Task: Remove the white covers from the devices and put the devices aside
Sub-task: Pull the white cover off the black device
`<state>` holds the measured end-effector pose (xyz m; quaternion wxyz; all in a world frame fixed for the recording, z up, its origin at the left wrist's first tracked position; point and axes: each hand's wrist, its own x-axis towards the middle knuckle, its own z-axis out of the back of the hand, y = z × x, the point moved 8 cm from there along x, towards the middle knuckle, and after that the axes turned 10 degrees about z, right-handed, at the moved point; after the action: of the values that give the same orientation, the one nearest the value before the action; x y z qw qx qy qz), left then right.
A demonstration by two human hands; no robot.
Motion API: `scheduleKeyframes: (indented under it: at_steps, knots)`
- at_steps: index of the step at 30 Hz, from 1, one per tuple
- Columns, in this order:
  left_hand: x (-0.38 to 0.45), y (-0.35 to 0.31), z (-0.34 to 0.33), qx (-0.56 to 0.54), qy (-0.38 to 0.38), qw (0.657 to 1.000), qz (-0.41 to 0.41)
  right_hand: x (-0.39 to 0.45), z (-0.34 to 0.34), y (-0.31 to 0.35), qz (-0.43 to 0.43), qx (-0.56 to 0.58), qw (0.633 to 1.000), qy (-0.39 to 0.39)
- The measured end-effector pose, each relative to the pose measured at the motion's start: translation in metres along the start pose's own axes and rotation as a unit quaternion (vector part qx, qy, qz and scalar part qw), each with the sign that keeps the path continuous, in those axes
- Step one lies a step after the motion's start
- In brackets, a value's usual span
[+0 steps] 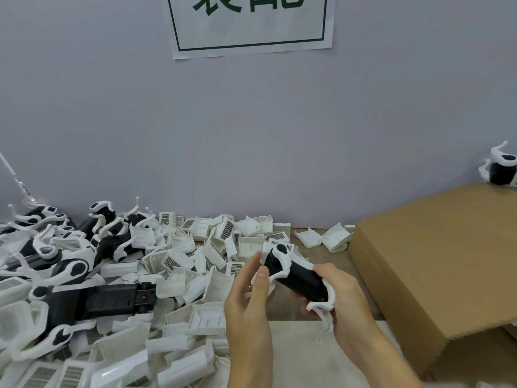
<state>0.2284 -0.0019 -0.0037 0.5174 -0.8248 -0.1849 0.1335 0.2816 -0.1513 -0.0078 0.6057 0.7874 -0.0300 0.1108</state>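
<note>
A black device [296, 275] with white trim is held over the table's middle, between both hands. My right hand [340, 292] grips its lower end, fingers curled round the body and its white bracket. My left hand [249, 289] pinches the white cover [265, 278] at the device's upper left side, thumb on top. A heap of loose white covers [195, 264] lies on the table to the left and behind. Further left sit several black-and-white devices [92, 298].
A large brown cardboard box [436, 267] stands at the right, close to my right hand. One more device [500, 169] sits behind it at the far right. A grey wall with a printed sign [249, 23] closes the back. A pale cloth [305, 357] lies under my forearms.
</note>
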Motion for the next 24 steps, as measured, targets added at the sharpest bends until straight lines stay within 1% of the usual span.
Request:
scheduleKeyframes:
  at_steps: [1,3,6,8,9,11,13,15,17,19,22,24]
  knots:
    - [0.004,0.004,-0.001,-0.018,0.018,1.000,-0.007,0.000,0.000,-0.001,0.000,0.003,1.000,0.001]
    - [0.004,0.004,-0.002,-0.002,0.029,1.000,-0.009,0.000,0.003,-0.001,0.003,0.011,1.000,-0.003]
    - [0.003,0.006,0.001,0.002,0.005,1.000,0.004,0.002,0.003,-0.002,-0.019,0.018,1.000,0.009]
    - [0.003,0.003,0.005,0.003,-0.017,1.000,0.002,-0.001,0.001,-0.001,-0.049,0.016,0.998,0.032]
    - [0.003,0.001,0.007,0.001,-0.029,1.000,-0.002,-0.002,-0.001,0.003,-0.049,0.009,0.998,0.048]
    - [0.003,0.000,0.009,-0.008,-0.038,0.999,0.000,-0.003,-0.003,0.014,-0.024,-0.022,0.996,0.077]
    - [0.002,0.001,0.004,-0.010,-0.021,1.000,0.011,-0.004,-0.003,0.029,0.026,-0.101,0.990,0.090]
    - [0.003,0.006,0.002,-0.023,-0.008,0.999,0.024,-0.004,-0.006,0.041,0.078,-0.184,0.974,0.110]
    - [0.003,0.008,0.002,-0.027,-0.003,0.999,0.030,-0.004,-0.010,0.046,0.116,-0.235,0.955,0.136]
    - [0.003,0.007,0.002,-0.030,-0.003,0.999,0.026,-0.006,-0.014,0.048,0.136,-0.261,0.943,0.152]
    - [0.003,0.007,0.004,-0.042,-0.022,0.998,0.033,-0.005,-0.017,0.046,0.141,-0.276,0.937,0.160]
    - [0.002,0.007,0.007,-0.061,-0.041,0.996,0.040,-0.005,-0.020,0.048,0.158,-0.324,0.920,0.154]
